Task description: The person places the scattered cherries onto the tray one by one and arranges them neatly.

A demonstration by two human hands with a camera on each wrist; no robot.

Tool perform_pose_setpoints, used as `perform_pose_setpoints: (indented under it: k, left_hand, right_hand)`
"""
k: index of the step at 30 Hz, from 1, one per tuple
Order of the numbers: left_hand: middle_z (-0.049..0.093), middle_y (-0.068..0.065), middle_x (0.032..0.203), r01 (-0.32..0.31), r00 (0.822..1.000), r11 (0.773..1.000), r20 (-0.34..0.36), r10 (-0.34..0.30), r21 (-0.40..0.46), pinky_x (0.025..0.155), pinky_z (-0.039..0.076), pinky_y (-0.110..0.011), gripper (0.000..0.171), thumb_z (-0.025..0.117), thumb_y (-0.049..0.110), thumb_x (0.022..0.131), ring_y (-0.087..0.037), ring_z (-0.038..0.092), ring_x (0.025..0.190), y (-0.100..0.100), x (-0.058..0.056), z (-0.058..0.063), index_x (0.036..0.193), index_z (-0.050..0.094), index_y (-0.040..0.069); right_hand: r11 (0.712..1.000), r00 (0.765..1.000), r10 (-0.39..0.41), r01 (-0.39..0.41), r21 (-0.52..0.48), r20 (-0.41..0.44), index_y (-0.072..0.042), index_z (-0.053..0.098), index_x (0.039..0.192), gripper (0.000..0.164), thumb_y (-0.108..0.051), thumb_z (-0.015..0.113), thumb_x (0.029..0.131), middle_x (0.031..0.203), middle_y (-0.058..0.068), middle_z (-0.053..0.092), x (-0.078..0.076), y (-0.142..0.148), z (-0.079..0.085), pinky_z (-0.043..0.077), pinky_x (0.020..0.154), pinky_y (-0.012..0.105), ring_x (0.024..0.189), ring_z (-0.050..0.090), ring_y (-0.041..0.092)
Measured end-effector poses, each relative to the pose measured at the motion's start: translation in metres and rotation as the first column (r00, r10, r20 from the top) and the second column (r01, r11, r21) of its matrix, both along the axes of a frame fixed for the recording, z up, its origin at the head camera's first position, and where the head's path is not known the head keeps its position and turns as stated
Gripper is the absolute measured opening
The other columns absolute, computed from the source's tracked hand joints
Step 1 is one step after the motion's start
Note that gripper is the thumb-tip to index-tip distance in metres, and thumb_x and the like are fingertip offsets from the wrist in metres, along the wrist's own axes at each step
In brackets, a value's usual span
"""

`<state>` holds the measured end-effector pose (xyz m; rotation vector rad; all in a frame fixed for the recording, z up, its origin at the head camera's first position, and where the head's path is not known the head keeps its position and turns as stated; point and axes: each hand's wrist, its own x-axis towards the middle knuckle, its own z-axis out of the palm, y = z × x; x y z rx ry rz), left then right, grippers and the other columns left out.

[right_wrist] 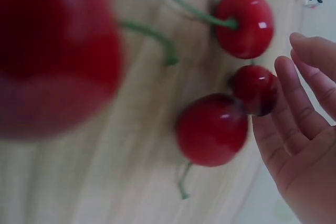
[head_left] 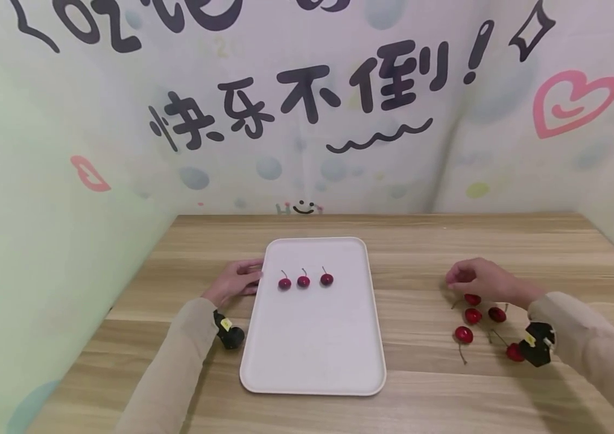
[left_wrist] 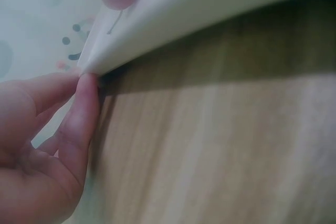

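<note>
– What's the left hand (head_left: 233,283) doing?
– It's pinching the pale tray (head_left: 318,343) between thumb and finger, at the left edge, nearer the far left corner.
– And the right hand (head_left: 483,279)?
– It's holding nothing; its fingers are hanging loosely bent beside the farthest of five red cherries (head_left: 473,316), which are lying scattered towards the right edge of the desk (head_left: 421,253).
– Are the fingertips touching that one?
– I'm not managing to tell.
– What's the tray carrying?
– Three more cherries (head_left: 304,281), which are sitting in a row near its far edge, closer to its left edge than its right.
– And behind?
– A printed cloth (head_left: 231,181) is hanging beyond the desk's far edge, showing black writing (head_left: 309,99)
</note>
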<state>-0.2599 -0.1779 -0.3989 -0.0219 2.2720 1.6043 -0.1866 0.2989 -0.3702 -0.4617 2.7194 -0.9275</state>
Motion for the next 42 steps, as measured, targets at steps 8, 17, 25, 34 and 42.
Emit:
perform_pose_setpoints:
  k: [8,17,25,34,42]
  left_hand:
    - [0.051,-0.019,0.116,-0.009,1.000,1.000,0.006,0.009,-0.014,0.069,0.053,-0.024,0.043,0.055,0.010,0.088,-0.014,0.059,0.082,-0.0002,-0.0011,-0.0008,0.130,0.045,0.007]
    - [0.050,-0.020,0.118,-0.011,1.000,1.000,0.020,0.012,-0.022,0.070,0.053,-0.025,0.043,0.054,0.009,0.088,-0.014,0.059,0.082,0.0008,-0.0024,-0.0011,0.130,0.044,0.007]
    - [0.050,-0.019,0.117,-0.013,1.000,1.000,0.027,0.014,-0.019,0.070,0.053,-0.025,0.044,0.055,0.010,0.088,-0.015,0.059,0.083,0.0012,-0.0018,0.0004,0.130,0.044,0.008]
    - [0.050,-0.019,0.117,-0.007,1.000,1.000,0.024,0.007,-0.021,0.070,0.053,-0.025,0.044,0.055,0.009,0.088,-0.013,0.059,0.082,0.0014,-0.0020,0.0012,0.130,0.044,0.007]
    - [0.052,-0.018,0.116,-0.008,1.000,1.000,0.013,0.008,-0.027,0.070,0.053,-0.026,0.043,0.055,0.009,0.087,-0.014,0.059,0.084,0.0009,-0.0023,0.0007,0.130,0.045,0.008]
  right_hand:
    - [0.999,0.999,0.044,-0.044,-0.015,0.014,-0.004,0.062,0.092,0.018,-0.017,0.065,0.080,0.085,0.000,0.060,0.0019,0.0039,-0.0082,0.048,0.063,0.020,0.073,0.052,0.011]
    - [0.989,0.987,0.117,-0.107,-0.098,0.111,-0.001,0.061,0.094,0.021,-0.016,0.065,0.080,0.082,0.004,0.058,0.0022,0.0083,-0.0098,0.046,0.065,0.019,0.073,0.050,0.008]
    - [0.982,0.980,0.157,-0.141,-0.123,0.125,0.002,0.060,0.096,0.020,-0.011,0.064,0.080,0.080,0.003,0.055,0.0026,0.0084,-0.0098,0.044,0.061,0.019,0.072,0.047,0.009]
    - [0.985,0.978,0.134,-0.114,-0.131,0.157,0.001,0.060,0.093,0.015,-0.007,0.062,0.080,0.078,0.004,0.053,0.0008,0.0069,-0.0105,0.043,0.060,0.020,0.070,0.046,0.010]
    - [0.986,0.981,0.141,-0.127,-0.108,0.135,0.000,0.061,0.088,0.008,-0.005,0.061,0.081,0.073,0.002,0.053,0.0004,0.0048,-0.0078,0.043,0.059,0.019,0.067,0.046,0.008]
